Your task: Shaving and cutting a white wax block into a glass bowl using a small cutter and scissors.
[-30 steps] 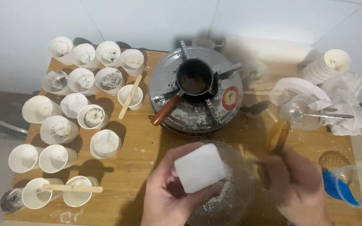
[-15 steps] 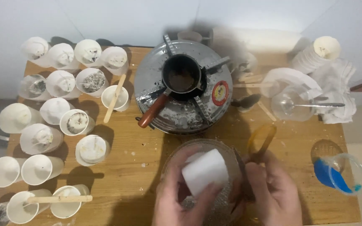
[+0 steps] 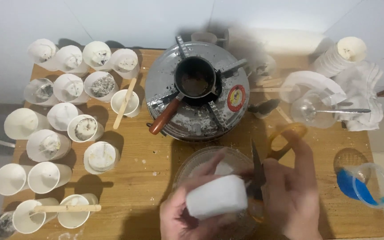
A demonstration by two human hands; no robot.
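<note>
Fingers are the risk: your left hand (image 3: 187,213) is gripping the white block (image 3: 217,196) over the clear bowl (image 3: 192,162) while your right hand (image 3: 290,186) is clasping the scissors (image 3: 263,164), blade touching the block, close enough to nick you.

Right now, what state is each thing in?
White block: held in left hand over glass bowl.
Scissors: in right hand, blade against block.
Small pot: on stove, dark liquid inside.
Paper cups: upright, several filled.
</note>
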